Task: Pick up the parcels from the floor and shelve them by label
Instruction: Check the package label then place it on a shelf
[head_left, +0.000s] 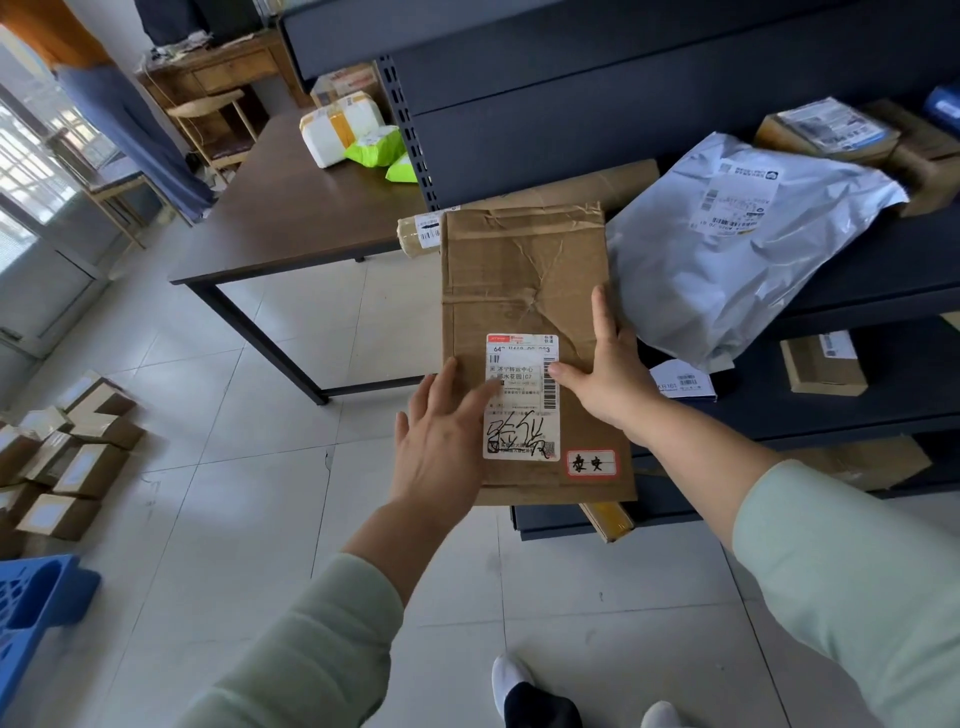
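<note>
A long flat brown cardboard parcel (524, 291) with a white shipping label and a small red-edged sticker lies partly on the dark shelf (857, 280), its near end sticking out past the shelf front. My left hand (441, 441) rests flat on the parcel's near left edge and label, fingers spread. On the parcel's right side, my right hand (608, 374) presses with fingers extended. A grey plastic mailer (737, 244) lies on the same shelf, right of the parcel. Several small brown parcels (67, 452) sit on the floor at the left.
A dark table (291, 223) stands left of the shelf with white and green parcels (358, 137) on it. A rolled brown parcel (571, 192) lies behind the flat one. More boxes fill the lower shelves (826, 364). A blue crate (36, 603) is bottom left. A person stands far left.
</note>
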